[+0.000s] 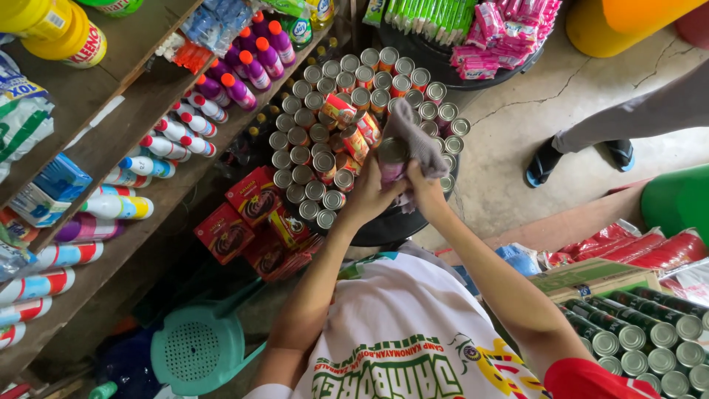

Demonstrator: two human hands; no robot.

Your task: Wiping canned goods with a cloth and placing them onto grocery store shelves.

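My left hand (371, 193) grips a small tin can (392, 154) by its side, its silver lid facing up at me. My right hand (426, 185) holds a grey cloth (413, 133) pressed against the can's far side. Both hands are raised over a round dark tray (384, 230) packed with several upright tin cans (306, 159); a few red-labelled cans (340, 108) lie on their sides on top.
Wooden shelves on the left carry rows of bottles (236, 74) and packets. Red boxes (251, 196) sit beside the tray, a teal plastic stool (199, 347) below. More cans (642, 340) stand in a carton at lower right. Another person's sandalled feet (543, 162) stand on the concrete floor.
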